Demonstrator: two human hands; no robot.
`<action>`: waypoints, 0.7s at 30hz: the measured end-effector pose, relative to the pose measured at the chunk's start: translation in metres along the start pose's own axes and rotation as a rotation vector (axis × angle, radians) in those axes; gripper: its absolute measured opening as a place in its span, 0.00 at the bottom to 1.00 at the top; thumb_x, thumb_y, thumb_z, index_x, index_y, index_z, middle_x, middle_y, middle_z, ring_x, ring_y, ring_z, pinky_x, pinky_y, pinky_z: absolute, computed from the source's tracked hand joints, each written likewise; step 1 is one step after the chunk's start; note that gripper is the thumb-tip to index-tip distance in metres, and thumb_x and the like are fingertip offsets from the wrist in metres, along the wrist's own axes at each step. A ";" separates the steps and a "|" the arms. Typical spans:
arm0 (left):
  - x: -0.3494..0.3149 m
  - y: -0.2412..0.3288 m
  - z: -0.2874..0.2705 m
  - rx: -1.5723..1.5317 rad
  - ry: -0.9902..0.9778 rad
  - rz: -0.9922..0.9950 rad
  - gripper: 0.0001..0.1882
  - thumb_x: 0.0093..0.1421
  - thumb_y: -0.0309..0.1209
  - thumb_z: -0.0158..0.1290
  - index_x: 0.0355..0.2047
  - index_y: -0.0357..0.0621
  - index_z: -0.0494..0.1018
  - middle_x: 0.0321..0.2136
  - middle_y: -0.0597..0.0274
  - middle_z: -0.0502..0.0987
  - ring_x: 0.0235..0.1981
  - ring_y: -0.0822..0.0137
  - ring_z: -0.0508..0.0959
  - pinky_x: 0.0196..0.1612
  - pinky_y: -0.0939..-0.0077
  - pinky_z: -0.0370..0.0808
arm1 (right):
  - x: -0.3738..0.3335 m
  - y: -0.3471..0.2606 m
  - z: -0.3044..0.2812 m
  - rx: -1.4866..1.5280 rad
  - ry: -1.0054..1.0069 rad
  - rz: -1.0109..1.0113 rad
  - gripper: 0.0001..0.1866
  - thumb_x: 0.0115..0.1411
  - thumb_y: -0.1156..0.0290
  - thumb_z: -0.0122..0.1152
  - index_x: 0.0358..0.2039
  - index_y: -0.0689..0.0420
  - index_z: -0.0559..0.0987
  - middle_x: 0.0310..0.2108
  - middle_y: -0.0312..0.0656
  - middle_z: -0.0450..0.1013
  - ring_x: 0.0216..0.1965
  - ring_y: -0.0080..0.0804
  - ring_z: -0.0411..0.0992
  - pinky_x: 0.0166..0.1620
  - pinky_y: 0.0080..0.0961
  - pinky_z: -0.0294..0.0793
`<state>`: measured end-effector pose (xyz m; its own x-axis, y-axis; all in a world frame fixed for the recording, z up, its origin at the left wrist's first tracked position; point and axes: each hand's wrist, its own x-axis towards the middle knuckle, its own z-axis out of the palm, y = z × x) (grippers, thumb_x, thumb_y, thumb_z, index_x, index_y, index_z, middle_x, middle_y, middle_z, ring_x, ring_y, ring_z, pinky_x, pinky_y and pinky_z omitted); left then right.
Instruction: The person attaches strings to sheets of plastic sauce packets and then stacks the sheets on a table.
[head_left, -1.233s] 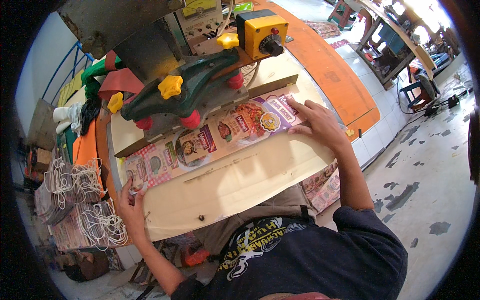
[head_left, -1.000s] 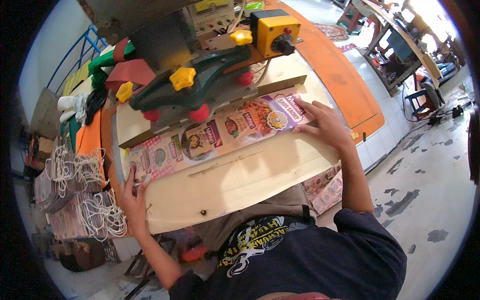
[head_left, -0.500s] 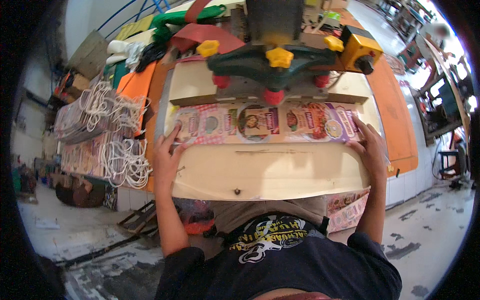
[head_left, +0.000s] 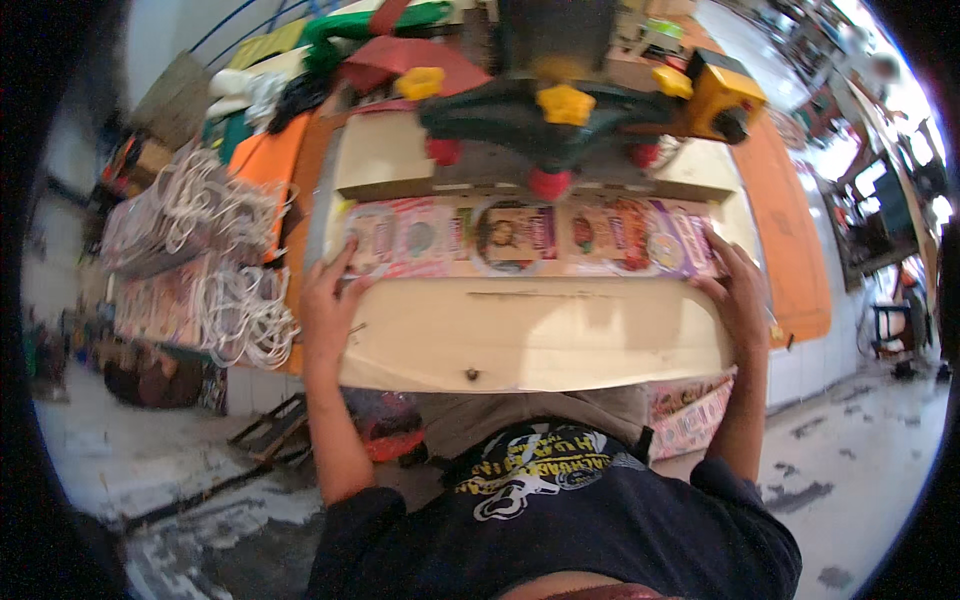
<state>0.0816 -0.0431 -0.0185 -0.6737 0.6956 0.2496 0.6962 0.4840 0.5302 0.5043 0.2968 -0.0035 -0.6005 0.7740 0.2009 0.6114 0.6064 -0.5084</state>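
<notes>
A long printed strip point(head_left: 590, 245), glossy with food pictures in pink, brown and purple, lies crosswise on a cream work board point(head_left: 540, 340). My left hand point(head_left: 332, 290) rests at its left end, fingers stretched and thumb apart near the close edge. At the opposite end, my right hand point(head_left: 735, 285) touches the purple part in the same way, with fingers extended and thumb spread. Just beyond the strip stands a dark green machine head point(head_left: 550, 130) with yellow star knobs and red feet. Its lower bar lies along the strip's far side.
On the left are stacked printed bags point(head_left: 160, 300) with white cord handles point(head_left: 250, 315). A yellow control box point(head_left: 725, 95) with a black knob sits at the machine's right. Green and red cloth point(head_left: 415, 70) lies behind. More printed pieces point(head_left: 690, 415) show below the board.
The whole view has shifted slightly. Both hands keep their places at the strip's ends, and the strip shows no clear movement on the board.
</notes>
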 end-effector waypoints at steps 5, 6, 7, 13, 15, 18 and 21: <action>-0.001 0.002 0.001 0.011 -0.020 0.009 0.31 0.62 0.44 0.61 0.65 0.55 0.71 0.32 0.61 0.66 0.32 0.64 0.66 0.39 0.71 0.68 | 0.002 0.000 -0.001 -0.107 -0.007 -0.011 0.41 0.50 0.43 0.69 0.64 0.44 0.74 0.33 0.44 0.74 0.38 0.45 0.75 0.43 0.40 0.72; -0.001 -0.002 0.002 0.007 -0.035 -0.005 0.30 0.63 0.44 0.61 0.65 0.55 0.71 0.33 0.61 0.66 0.32 0.64 0.66 0.39 0.71 0.68 | 0.001 -0.002 -0.003 -0.114 -0.001 0.000 0.41 0.50 0.43 0.69 0.64 0.44 0.74 0.33 0.44 0.74 0.38 0.45 0.75 0.43 0.40 0.72; 0.000 -0.001 0.001 0.013 -0.045 -0.024 0.30 0.64 0.44 0.60 0.65 0.55 0.71 0.33 0.61 0.66 0.32 0.64 0.66 0.39 0.71 0.68 | 0.001 -0.004 -0.004 -0.110 0.003 0.004 0.41 0.50 0.43 0.69 0.64 0.43 0.74 0.33 0.44 0.74 0.38 0.45 0.76 0.43 0.40 0.73; 0.002 0.010 0.000 0.010 -0.061 -0.023 0.29 0.65 0.43 0.59 0.65 0.55 0.71 0.33 0.61 0.65 0.32 0.64 0.66 0.39 0.70 0.69 | -0.002 0.002 -0.003 -0.136 0.022 -0.005 0.41 0.49 0.42 0.70 0.63 0.42 0.75 0.33 0.43 0.74 0.38 0.45 0.76 0.44 0.40 0.72; 0.001 0.007 0.000 0.007 -0.053 0.006 0.29 0.65 0.43 0.59 0.65 0.55 0.71 0.33 0.61 0.65 0.32 0.64 0.66 0.39 0.70 0.69 | -0.002 0.002 -0.003 -0.137 0.022 -0.003 0.41 0.49 0.42 0.70 0.63 0.42 0.75 0.33 0.43 0.74 0.38 0.45 0.76 0.44 0.41 0.72; 0.001 0.005 -0.002 0.027 -0.051 0.029 0.29 0.65 0.43 0.59 0.65 0.54 0.71 0.33 0.61 0.65 0.32 0.64 0.66 0.39 0.70 0.69 | -0.003 0.000 -0.003 -0.123 0.022 -0.002 0.41 0.49 0.43 0.71 0.63 0.42 0.75 0.33 0.43 0.74 0.38 0.45 0.75 0.44 0.40 0.72; 0.000 0.003 -0.002 0.047 -0.035 0.051 0.29 0.65 0.45 0.59 0.65 0.55 0.71 0.33 0.60 0.65 0.32 0.64 0.66 0.39 0.70 0.69 | -0.002 0.000 -0.001 -0.123 0.026 -0.002 0.41 0.49 0.44 0.71 0.63 0.42 0.75 0.33 0.43 0.73 0.38 0.45 0.75 0.44 0.40 0.72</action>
<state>0.0832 -0.0426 -0.0150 -0.6286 0.7378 0.2461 0.7406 0.4713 0.4790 0.5059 0.2957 -0.0032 -0.5896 0.7759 0.2243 0.6694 0.6249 -0.4017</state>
